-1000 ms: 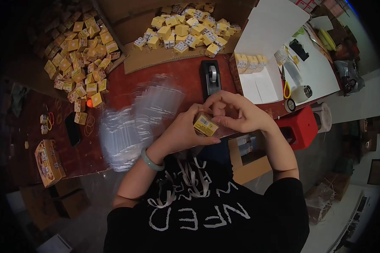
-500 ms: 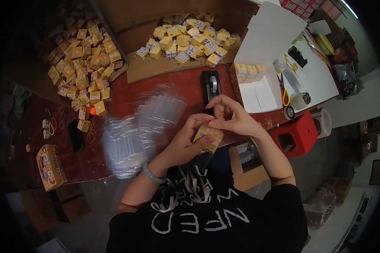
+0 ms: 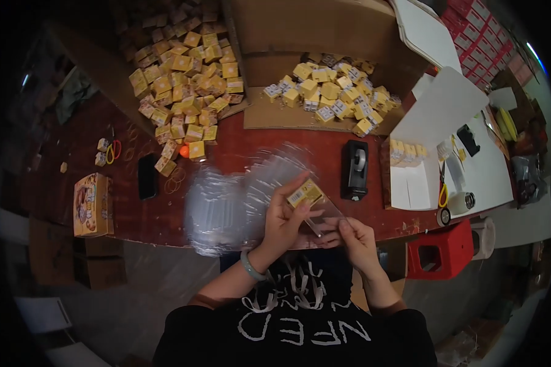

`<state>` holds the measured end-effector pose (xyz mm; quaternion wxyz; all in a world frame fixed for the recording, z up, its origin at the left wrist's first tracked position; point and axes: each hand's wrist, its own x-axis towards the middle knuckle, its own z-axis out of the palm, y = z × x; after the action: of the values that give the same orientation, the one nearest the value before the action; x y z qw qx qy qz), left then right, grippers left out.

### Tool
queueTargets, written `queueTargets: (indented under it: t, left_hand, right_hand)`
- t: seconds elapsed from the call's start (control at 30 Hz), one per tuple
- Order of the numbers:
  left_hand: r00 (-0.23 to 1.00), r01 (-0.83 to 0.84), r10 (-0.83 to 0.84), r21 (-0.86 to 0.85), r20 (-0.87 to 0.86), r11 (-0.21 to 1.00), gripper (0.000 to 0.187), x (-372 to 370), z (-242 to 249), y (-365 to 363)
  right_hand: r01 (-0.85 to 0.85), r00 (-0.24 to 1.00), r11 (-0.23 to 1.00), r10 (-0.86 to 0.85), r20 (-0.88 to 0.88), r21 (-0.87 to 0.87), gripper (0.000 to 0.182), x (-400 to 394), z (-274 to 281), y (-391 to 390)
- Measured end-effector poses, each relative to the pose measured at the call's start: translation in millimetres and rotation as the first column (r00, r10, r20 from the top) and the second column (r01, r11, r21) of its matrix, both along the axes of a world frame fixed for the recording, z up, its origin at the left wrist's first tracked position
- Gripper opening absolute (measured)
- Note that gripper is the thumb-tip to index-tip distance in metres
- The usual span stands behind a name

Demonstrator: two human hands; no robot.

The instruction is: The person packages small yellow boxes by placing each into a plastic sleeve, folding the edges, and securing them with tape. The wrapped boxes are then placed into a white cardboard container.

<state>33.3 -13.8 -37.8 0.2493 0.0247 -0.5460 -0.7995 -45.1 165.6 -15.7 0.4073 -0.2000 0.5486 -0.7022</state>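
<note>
My left hand (image 3: 283,221) is closed round a small yellow box (image 3: 305,194) with a barcode label, which sits in a clear plastic bag (image 3: 317,221). The bag's free end stretches down and right toward my right hand (image 3: 356,242). Thumb and fingers of that hand are pinched together at the bag's edge. Just left of my hands lies a spread pile of clear plastic bags (image 3: 217,208) on the red table (image 3: 257,131). A black tape dispenser (image 3: 354,170) stands behind my right hand.
Yellow boxes (image 3: 187,73) heap up at the back left; yellow-and-white cubes (image 3: 333,92) lie in a cardboard box (image 3: 324,37). On the right are an open white box (image 3: 408,189), scissors (image 3: 443,189) and a red stool (image 3: 441,249). A phone (image 3: 147,176) and a printed carton (image 3: 93,206) lie left.
The view has shifted, so the table's things appear further right. My right hand has moved down from above the yellow box to the bag's lower end, and more of the bag shows.
</note>
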Motion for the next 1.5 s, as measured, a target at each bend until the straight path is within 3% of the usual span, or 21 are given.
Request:
queueTargets:
  t: [0.1,0.13,0.17,0.23,0.27,0.33,0.43,0.57,0.63,0.67,0.73,0.77,0.8,0.87,0.97,1.07,1.17,1.2,1.3,1.4,1.5]
  left_hand:
    - [0.957,0.013,0.022,-0.116,0.291,0.993,0.07,12.0,-26.0,-12.1]
    - [0.939,-0.141,0.255,-0.417,0.231,0.898,0.077,19.2,-10.4,-15.1]
    - [0.886,-0.273,0.451,-0.671,0.104,0.69,0.084,29.6,9.3,-18.5]
    - [0.904,-0.246,0.423,-0.88,-0.058,0.406,0.096,42.6,18.6,-23.8]
    - [0.906,-0.263,0.396,-0.934,-0.152,0.243,0.102,49.0,23.2,-26.5]
    - [0.968,-0.172,0.221,-0.959,-0.122,0.224,0.094,50.2,18.1,-20.5]
    - [0.946,-0.311,0.252,-0.793,-0.205,0.524,0.076,53.5,-7.4,-15.7]
    - [0.9,-0.415,0.39,-0.653,-0.194,0.634,0.067,51.1,-0.1,-8.2]
    - [0.884,-0.454,0.427,-0.566,-0.19,0.688,0.071,48.1,-13.2,-8.3]
    - [0.909,-0.356,0.414,-0.606,-0.047,0.711,0.074,51.5,-15.8,-12.5]
    - [0.89,-0.35,0.456,-0.603,0.027,0.717,0.076,52.3,-17.3,-19.7]
    - [0.876,-0.35,0.479,-0.6,0.063,0.719,0.076,51.3,-17.4,-21.7]
    - [0.88,-0.33,0.467,-0.6,0.083,0.729,0.074,52.0,-6.7,-23.1]
    - [0.884,-0.299,0.462,-0.663,0.079,0.687,0.073,53.6,-6.3,-27.5]
    - [0.887,-0.272,0.438,-0.6,0.147,0.752,0.072,55.8,-8.7,-28.5]
    - [0.886,-0.275,0.432,-0.56,0.167,0.781,0.071,54.7,-20.0,-35.3]
    - [0.875,-0.273,0.448,-0.581,0.18,0.767,0.071,52.2,-20.6,-40.6]
    - [0.87,-0.271,0.455,-0.588,0.189,0.762,0.071,48.4,-19.5,-42.1]
    - [0.91,-0.143,0.305,-0.477,0.282,0.867,0.077,34.4,-20.7,-42.8]
    - [0.927,-0.067,0.214,-0.426,0.307,0.902,0.079,26.6,-10.8,-31.0]
    - [0.946,-0.099,0.231,-0.476,0.227,0.874,0.078,24.7,-8.8,-20.2]
  right_hand:
    - [-0.022,0.985,0.999,0.027,-0.171,0.033,0.024,-15.5,11.5,-0.6]
    - [0.04,0.919,0.99,0.015,-0.393,0.132,0.016,-21.8,22.0,-5.0]
    - [-0.002,0.832,0.979,0.114,-0.543,0.202,0.014,-26.9,34.4,-8.2]
    - [-0.036,0.576,0.939,0.299,-0.761,0.342,0.012,-32.4,57.6,-16.8]
    - [-0.088,0.542,0.945,0.312,-0.781,0.316,0.011,-28.0,64.4,-24.9]
    - [-0.275,0.71,0.921,0.387,-0.588,0.274,0.011,-23.9,81.0,-39.9]
    - [-0.495,0.852,0.857,0.511,-0.114,0.144,0.014,-44.5,73.8,-65.6]
    - [-0.612,0.697,0.753,0.657,0.285,-0.24,0.012,-43.2,-2.1,-109.0]
    - [-0.594,0.757,0.777,0.628,0.181,-0.209,0.012,-55.0,-8.8,-121.5]
    - [-0.583,0.781,0.789,0.61,0.133,-0.196,0.012,-64.7,-11.6,-127.7]
    - [-0.254,0.913,0.96,0.278,-0.297,0.116,0.014,-109.7,-15.0,-151.2]
    - [0.061,0.56,0.983,0.108,-0.822,0.171,0.017,-147.6,-33.0,-163.6]
    - [0.325,0.137,0.92,0.182,-0.974,0.218,0.017,-174.9,-35.0,-170.5]
    - [0.394,-0.355,0.892,0.368,-0.859,0.219,0.018,-235.1,-72.1,-187.2]
    - [0.434,-0.47,0.781,0.621,-0.628,0.448,0.018,-257.1,-76.3,-198.0]
    - [0.401,-0.354,0.78,0.615,-0.705,0.48,0.025,-261.1,-57.3,-199.2]
    - [0.159,-0.049,0.854,0.509,-0.86,0.496,0.045,-230.9,-10.1,-174.8]
    - [0.045,0.032,0.913,0.405,-0.914,0.406,0.056,-224.9,-8.1,-165.2]
    - [-0.149,0.504,0.894,0.436,-0.746,0.422,0.057,-172.5,41.7,-135.3]
    - [-0.303,0.533,0.894,0.447,-0.719,0.331,0.056,-132.7,86.2,-112.4]
    - [-0.466,0.347,0.851,0.429,-0.834,0.244,0.052,-108.9,106.8,-104.4]
